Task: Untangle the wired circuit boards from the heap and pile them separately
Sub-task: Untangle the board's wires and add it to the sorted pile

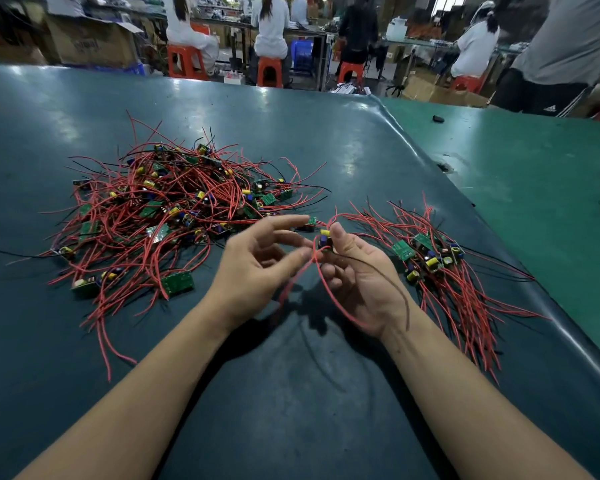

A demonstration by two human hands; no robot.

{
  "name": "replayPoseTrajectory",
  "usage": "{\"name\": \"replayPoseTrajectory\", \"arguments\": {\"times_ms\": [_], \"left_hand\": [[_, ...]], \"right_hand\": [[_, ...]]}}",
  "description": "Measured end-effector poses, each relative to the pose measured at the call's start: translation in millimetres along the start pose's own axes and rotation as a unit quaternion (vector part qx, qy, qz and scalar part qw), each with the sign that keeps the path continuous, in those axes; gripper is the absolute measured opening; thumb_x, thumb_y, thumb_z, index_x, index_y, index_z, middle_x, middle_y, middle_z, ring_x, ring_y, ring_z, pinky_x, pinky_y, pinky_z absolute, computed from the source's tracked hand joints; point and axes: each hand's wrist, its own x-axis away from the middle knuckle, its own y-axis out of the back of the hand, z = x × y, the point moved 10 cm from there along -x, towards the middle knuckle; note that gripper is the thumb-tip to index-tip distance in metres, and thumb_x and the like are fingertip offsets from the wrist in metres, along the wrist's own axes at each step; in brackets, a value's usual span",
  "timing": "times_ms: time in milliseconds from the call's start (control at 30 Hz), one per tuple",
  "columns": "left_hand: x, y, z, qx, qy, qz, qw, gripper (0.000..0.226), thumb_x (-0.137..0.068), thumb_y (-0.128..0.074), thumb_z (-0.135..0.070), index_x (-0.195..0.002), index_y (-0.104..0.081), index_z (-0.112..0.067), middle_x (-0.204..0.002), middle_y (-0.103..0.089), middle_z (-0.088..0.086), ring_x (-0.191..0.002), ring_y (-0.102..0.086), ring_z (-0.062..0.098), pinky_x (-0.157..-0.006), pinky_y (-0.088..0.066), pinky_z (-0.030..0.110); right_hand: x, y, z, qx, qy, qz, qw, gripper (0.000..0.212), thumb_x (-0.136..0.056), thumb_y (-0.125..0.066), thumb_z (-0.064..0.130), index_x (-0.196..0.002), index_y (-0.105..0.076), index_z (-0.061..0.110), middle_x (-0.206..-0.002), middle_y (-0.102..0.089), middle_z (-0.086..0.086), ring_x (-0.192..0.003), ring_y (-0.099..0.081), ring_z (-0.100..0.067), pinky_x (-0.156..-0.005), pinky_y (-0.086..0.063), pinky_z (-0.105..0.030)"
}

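Note:
A large tangled heap (pixel 174 209) of small green circuit boards with red and black wires lies on the table at the left. A smaller sorted pile (pixel 433 254) of boards with wires fanned out lies at the right. Between them, above the table, my right hand (pixel 357 275) holds one circuit board (pixel 326 239) between thumb and fingers. Its red wires (pixel 326 299) loop down over my palm. My left hand (pixel 260 265) pinches one of these red wires close to the board, other fingers spread. Another board (pixel 309 225) lies just behind my fingertips.
The dark green table mat (pixel 291 393) has a raised seam (pixel 465 202) running diagonally at the right, with lighter green surface beyond. A small black object (pixel 439 118) lies far right. Several people sit on orange stools behind the table; one stands at the far right.

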Motion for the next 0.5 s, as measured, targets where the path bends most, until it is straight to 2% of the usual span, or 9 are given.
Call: {"name": "replayPoseTrajectory", "arguments": {"times_ms": [67,133,267,300,367,400,500], "left_hand": [[3,-12,0,0.004,-0.001,0.052,0.999,0.044,-0.083,-0.072,-0.002,-0.120,-0.064,-0.025,-0.097,-0.071,0.001,-0.069,-0.053,0.022,-0.067,-0.046,0.035],[3,-12,2,0.008,0.006,0.064,0.998,0.040,-0.081,-0.070,-0.008,-0.117,-0.067,-0.025,-0.096,-0.072,-0.001,-0.072,-0.055,0.023,-0.068,-0.047,0.032],[3,-4,1,-0.005,0.017,-0.001,1.000,0.020,-0.077,-0.078,-0.019,-0.096,-0.073,-0.019,-0.076,-0.072,-0.008,-0.069,-0.062,0.014,-0.066,-0.051,0.026],[3,1,1,-0.009,0.017,-0.027,0.999,0.015,-0.079,-0.076,-0.017,-0.094,-0.073,-0.017,-0.075,-0.072,-0.007,-0.068,-0.064,0.011,-0.066,-0.052,0.023],[1,9,1,-0.022,0.016,-0.057,0.998,0.016,-0.084,-0.072,-0.004,-0.097,-0.071,-0.014,-0.080,-0.072,-0.005,-0.070,-0.066,0.005,-0.066,-0.053,0.017],[0,11,1,-0.024,0.016,-0.059,0.998,0.020,-0.085,-0.070,0.001,-0.099,-0.070,-0.013,-0.084,-0.072,-0.004,-0.073,-0.067,0.004,-0.068,-0.054,0.017],[1,10,-3,0.010,0.018,-0.049,0.999,0.024,-0.082,-0.071,0.003,-0.098,-0.070,-0.015,-0.089,-0.074,-0.002,-0.078,-0.068,0.011,-0.071,-0.056,0.020]], "right_hand": [[0,0,-1,0.021,-0.003,0.003,1.000,0.027,-0.075,-0.066,0.032,-0.088,-0.054,0.012,-0.058,-0.063,-0.003,-0.037,-0.047,-0.004,-0.033,-0.034,-0.013],[1,0,-1,0.047,-0.002,-0.003,0.999,0.026,-0.078,-0.065,0.033,-0.089,-0.053,0.013,-0.054,-0.061,-0.001,-0.035,-0.045,-0.003,-0.030,-0.030,-0.013],[1,4,4,0.074,0.035,-0.025,0.996,0.012,-0.089,-0.061,0.023,-0.083,-0.056,0.015,-0.050,-0.057,0.000,-0.034,-0.043,-0.005,-0.030,-0.028,-0.013],[2,2,6,0.061,0.046,-0.015,0.997,0.007,-0.093,-0.057,0.014,-0.087,-0.060,0.013,-0.055,-0.061,-0.002,-0.038,-0.046,-0.007,-0.033,-0.031,-0.014],[5,-7,7,0.034,0.050,0.037,0.997,0.022,-0.093,-0.049,-0.002,-0.104,-0.063,0.011,-0.072,-0.068,-0.006,-0.051,-0.056,-0.012,-0.039,-0.038,-0.018],[7,-12,8,0.033,0.049,0.063,0.996,0.029,-0.090,-0.049,-0.004,-0.110,-0.063,0.012,-0.079,-0.070,-0.006,-0.057,-0.059,-0.014,-0.042,-0.040,-0.019],[7,-15,10,0.051,0.068,0.064,0.994,0.025,-0.083,-0.062,0.016,-0.108,-0.065,0.015,-0.077,-0.068,-0.003,-0.061,-0.059,-0.015,-0.043,-0.040,-0.020]]}}
